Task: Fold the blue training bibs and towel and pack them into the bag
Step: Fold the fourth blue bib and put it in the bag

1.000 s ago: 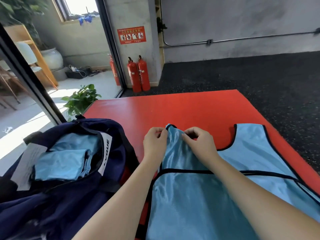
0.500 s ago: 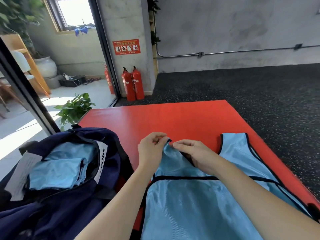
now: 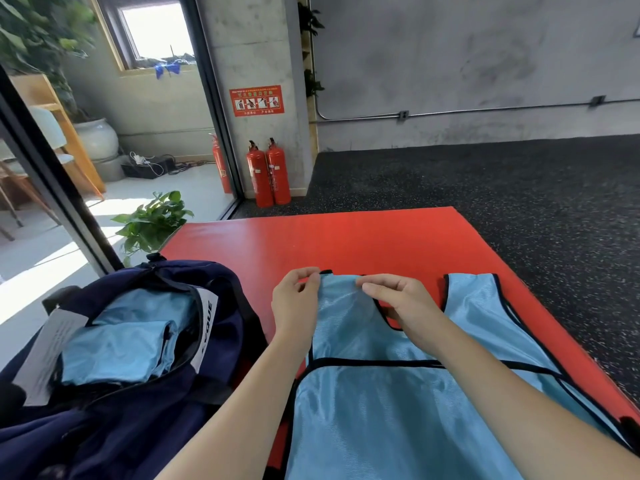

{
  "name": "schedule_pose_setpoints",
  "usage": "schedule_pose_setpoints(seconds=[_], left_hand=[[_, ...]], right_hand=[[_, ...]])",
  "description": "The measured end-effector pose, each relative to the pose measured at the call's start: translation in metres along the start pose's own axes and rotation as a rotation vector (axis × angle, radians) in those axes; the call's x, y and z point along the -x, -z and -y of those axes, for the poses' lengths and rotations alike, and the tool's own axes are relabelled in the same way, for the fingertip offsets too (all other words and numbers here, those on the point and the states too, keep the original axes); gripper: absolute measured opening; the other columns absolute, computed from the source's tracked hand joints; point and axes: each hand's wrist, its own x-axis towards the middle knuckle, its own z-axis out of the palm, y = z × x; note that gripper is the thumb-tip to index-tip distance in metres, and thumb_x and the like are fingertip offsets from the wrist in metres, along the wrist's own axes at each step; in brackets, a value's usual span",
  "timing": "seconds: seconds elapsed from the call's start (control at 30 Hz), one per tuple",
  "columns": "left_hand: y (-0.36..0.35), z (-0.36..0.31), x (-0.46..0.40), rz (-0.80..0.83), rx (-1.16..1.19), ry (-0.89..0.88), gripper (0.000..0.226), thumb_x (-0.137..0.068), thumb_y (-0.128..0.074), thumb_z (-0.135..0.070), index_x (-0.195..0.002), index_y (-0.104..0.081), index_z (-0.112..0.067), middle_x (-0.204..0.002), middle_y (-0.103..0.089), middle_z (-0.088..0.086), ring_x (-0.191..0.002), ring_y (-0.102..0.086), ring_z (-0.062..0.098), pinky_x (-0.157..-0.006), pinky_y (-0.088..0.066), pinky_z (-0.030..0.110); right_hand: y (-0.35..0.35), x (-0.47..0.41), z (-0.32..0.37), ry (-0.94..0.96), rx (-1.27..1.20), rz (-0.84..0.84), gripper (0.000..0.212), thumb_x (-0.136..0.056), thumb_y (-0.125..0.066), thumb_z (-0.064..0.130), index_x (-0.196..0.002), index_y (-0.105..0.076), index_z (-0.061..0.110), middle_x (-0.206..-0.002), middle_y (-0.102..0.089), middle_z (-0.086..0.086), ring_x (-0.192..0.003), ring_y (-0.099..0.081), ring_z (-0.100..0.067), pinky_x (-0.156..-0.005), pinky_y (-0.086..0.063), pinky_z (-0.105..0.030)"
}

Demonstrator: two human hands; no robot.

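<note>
Both hands' grip still pinching bib [image 3: 398, 410] strap, now spread flatter

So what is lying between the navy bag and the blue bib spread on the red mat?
In the head view, only the left forearm crosses there; beneath it a narrow strip of red mat separates navy bag from blue bib.

We see two bare forearms entering from the lower edge of the frame. Our left hand [image 3: 294, 306] and right hand [image 3: 403, 303] wear no gloves, rings or sleeves.
</note>
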Motion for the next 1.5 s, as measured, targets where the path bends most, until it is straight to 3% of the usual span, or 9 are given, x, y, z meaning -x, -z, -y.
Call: schedule_pose_setpoints(seconds=[0.3,0.43,0.57,0.67,0.77,0.9,1.13,1.27,1.5], left_hand=[[-0.003,0.0,0.001,0.095,-0.016,-0.045,0.012,-0.082,-0.083,-0.029,-0.09,-0.076,-0.034,-0.085,-0.075,-0.008,-0.087,-0.071,0.01,-0.082,-0.057,0.028],[-0.002,-0.002,0.002,-0.037,-0.168,-0.099,0.004,-0.09,-0.073,-0.026,-0.092,-0.073,-0.03,-0.083,-0.072,-0.012,-0.076,-0.067,0.004,-0.064,-0.054,0.018],[0.003,-0.002,0.001,-0.111,-0.219,-0.086,0.012,-0.1,-0.056,-0.028,-0.104,-0.066,-0.024,-0.097,-0.066,-0.012,-0.063,-0.055,0.002,-0.048,-0.04,0.006],[0.003,-0.002,0.001,-0.061,-0.172,-0.072,0.018,-0.102,-0.053,-0.033,-0.109,-0.066,-0.022,-0.093,-0.065,-0.014,-0.069,-0.055,-0.002,-0.055,-0.042,0.003],[0.0,-0.003,-0.001,0.084,-0.063,-0.023,0.024,-0.095,-0.062,-0.049,-0.105,-0.072,-0.03,-0.091,-0.073,-0.012,-0.085,-0.067,0.004,-0.079,-0.055,0.023],[-0.003,-0.004,-0.003,0.126,-0.001,0.044,0.009,-0.091,-0.073,-0.027,-0.093,-0.077,-0.035,-0.083,-0.076,-0.009,-0.085,-0.072,0.011,-0.086,-0.06,0.038],[0.006,-0.006,-0.009,0.086,0.105,-0.006,0.021,-0.098,-0.061,-0.018,-0.095,-0.076,-0.031,-0.095,-0.076,-0.006,-0.095,-0.069,0.018,-0.091,-0.055,0.037],[0.011,-0.007,-0.014,0.138,0.096,-0.061,0.029,-0.097,-0.06,-0.005,-0.102,-0.075,-0.029,-0.097,-0.076,-0.009,-0.089,-0.066,0.005,-0.08,-0.051,0.02],[0.01,-0.005,-0.045,0.22,-0.154,-0.207,0.048,-0.092,-0.056,0.001,-0.103,-0.068,-0.044,-0.116,-0.068,-0.019,-0.112,-0.06,0.0,-0.095,-0.048,0.021]], right_hand=[[-0.008,0.002,0.007,-0.147,-0.189,0.178,0.027,-0.094,-0.065,0.029,-0.117,-0.074,0.02,-0.116,-0.074,-0.009,-0.106,-0.07,-0.02,-0.086,-0.056,-0.035],[-0.006,-0.002,0.005,-0.088,-0.203,0.111,0.026,-0.095,-0.062,0.027,-0.113,-0.076,0.014,-0.116,-0.074,-0.009,-0.107,-0.068,-0.024,-0.099,-0.051,-0.04],[-0.004,-0.003,0.006,-0.052,-0.203,0.086,0.023,-0.094,-0.063,0.026,-0.109,-0.077,0.016,-0.114,-0.075,-0.007,-0.103,-0.068,-0.02,-0.09,-0.051,-0.034],[-0.005,-0.003,0.006,-0.046,-0.226,0.077,0.022,-0.094,-0.064,0.023,-0.11,-0.077,0.016,-0.109,-0.075,-0.007,-0.098,-0.067,-0.021,-0.088,-0.05,-0.035],[-0.008,-0.002,0.007,-0.073,-0.302,0.104,0.022,-0.095,-0.063,0.02,-0.112,-0.075,0.013,-0.107,-0.074,-0.012,-0.093,-0.068,-0.026,-0.085,-0.055,-0.038],[-0.011,-0.001,0.008,-0.092,-0.311,0.138,0.024,-0.095,-0.063,0.019,-0.115,-0.074,0.011,-0.115,-0.073,-0.014,-0.105,-0.07,-0.027,-0.09,-0.056,-0.04],[-0.007,-0.008,0.006,-0.057,-0.273,0.059,0.024,-0.093,-0.064,0.023,-0.11,-0.076,0.012,-0.105,-0.076,-0.004,-0.09,-0.069,-0.016,-0.084,-0.05,-0.032],[-0.006,-0.015,0.004,-0.049,-0.255,0.06,0.022,-0.093,-0.064,0.022,-0.109,-0.077,0.013,-0.102,-0.076,-0.005,-0.086,-0.069,-0.016,-0.083,-0.049,-0.032],[-0.004,-0.05,0.012,-0.006,-0.16,0.044,0.016,-0.091,-0.069,0.012,-0.103,-0.078,0.008,-0.098,-0.074,-0.009,-0.085,-0.066,-0.018,-0.077,-0.05,-0.027]])
